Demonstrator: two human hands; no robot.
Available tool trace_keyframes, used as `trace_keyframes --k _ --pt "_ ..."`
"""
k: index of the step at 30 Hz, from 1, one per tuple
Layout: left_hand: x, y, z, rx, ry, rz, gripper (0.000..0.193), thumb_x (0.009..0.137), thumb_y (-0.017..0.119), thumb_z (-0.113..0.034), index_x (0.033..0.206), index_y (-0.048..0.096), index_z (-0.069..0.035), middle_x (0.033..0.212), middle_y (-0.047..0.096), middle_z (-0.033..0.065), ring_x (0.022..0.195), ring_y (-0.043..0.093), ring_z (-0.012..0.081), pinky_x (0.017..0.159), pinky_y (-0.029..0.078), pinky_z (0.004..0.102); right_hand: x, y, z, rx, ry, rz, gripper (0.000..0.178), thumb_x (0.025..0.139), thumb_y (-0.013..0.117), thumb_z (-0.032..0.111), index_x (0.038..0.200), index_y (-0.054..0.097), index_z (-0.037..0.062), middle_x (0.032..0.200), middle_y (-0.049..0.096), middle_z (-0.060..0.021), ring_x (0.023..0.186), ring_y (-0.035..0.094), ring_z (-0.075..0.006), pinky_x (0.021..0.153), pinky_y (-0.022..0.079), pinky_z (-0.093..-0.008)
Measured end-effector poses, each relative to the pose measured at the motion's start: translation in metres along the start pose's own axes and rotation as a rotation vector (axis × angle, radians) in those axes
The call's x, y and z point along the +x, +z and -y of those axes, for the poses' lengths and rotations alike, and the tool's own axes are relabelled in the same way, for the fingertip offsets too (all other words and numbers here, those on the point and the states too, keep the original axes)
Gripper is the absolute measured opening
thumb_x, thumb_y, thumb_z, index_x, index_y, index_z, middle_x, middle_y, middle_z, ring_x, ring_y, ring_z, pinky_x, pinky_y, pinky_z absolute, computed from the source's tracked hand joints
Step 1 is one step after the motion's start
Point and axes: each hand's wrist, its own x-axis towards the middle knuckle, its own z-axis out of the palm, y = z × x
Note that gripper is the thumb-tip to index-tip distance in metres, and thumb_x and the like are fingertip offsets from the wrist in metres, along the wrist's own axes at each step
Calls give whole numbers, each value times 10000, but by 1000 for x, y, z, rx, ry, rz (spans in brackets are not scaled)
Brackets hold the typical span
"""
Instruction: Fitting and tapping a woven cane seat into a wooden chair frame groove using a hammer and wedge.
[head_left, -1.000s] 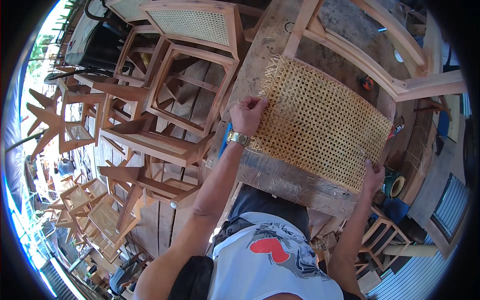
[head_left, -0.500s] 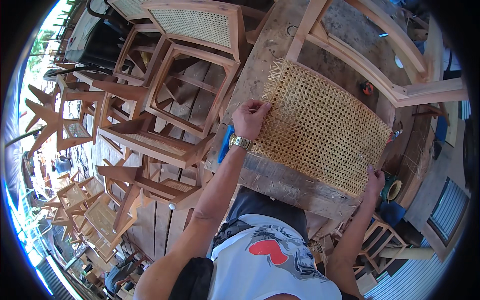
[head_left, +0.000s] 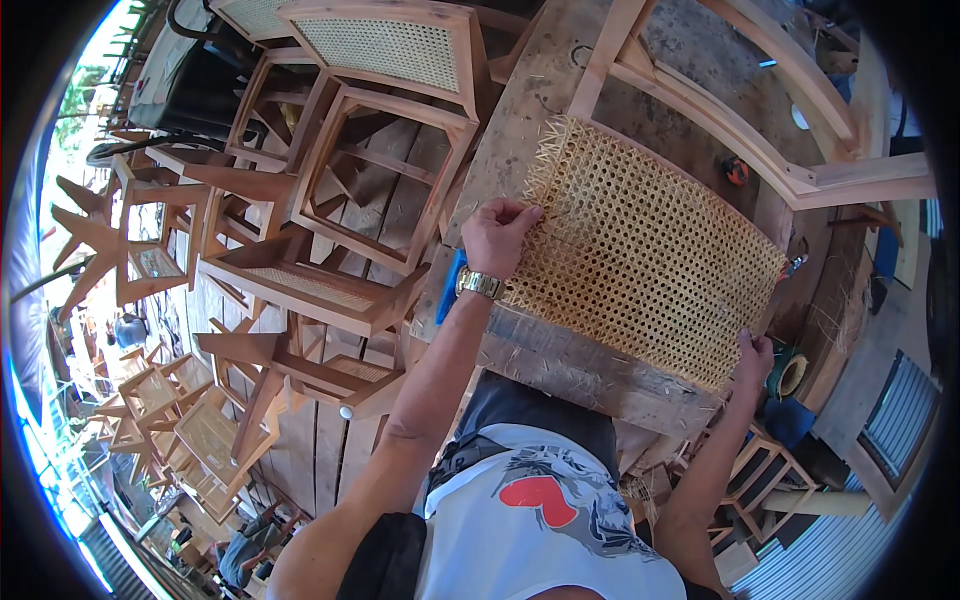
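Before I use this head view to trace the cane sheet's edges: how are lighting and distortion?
Head view: fisheye, black rim, straight wooden frame rails bowing; daylight bright, far left rim washed out; cane sheet sharp, its weave readable; left hand and right hand unblurred at its edges.

Furniture workshop, partly open-air. Unfinished wooden chair frames (head_left: 350,190) stacked on a plank floor (head_left: 330,440); woven cane sheet (head_left: 640,250) on a rough, scrap-littered table (head_left: 560,350); bare chair back frame (head_left: 760,130).
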Motion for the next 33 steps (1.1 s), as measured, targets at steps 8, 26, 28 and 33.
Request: trace_keyframes --k 8,26,28,33 --pt "3 -6 -10 38 -29 39 310 742 835 -296 820 721 -18 705 702 78 613 624 124 606 500 286 2 1 0 26 -8 -6 275 841 757 206 907 581 5 803 575 -8 718 492 -100 665 425 -259" --pt "6 -4 8 4 43 45 339 730 841 -319 842 727 -20 718 707 106 631 651 166 620 510 310 -5 2 12 -136 16 -62 307 833 768 236 941 605 -1 841 592 -18 741 510 -108 682 431 -265" --pt "7 -6 1 41 38 69 340 734 837 -323 843 726 -21 721 708 107 632 651 168 624 511 311 -4 1 7 -101 3 -69 317 843 762 256 937 605 -4 834 577 -10 738 488 -112 678 420 -271" --pt "10 -9 1 91 41 98 347 745 823 -338 849 726 -21 725 708 113 635 654 179 637 516 319 -6 4 12 -74 -16 -59 325 850 757 269 920 600 -7 821 567 -5 736 471 -114 681 410 -274"
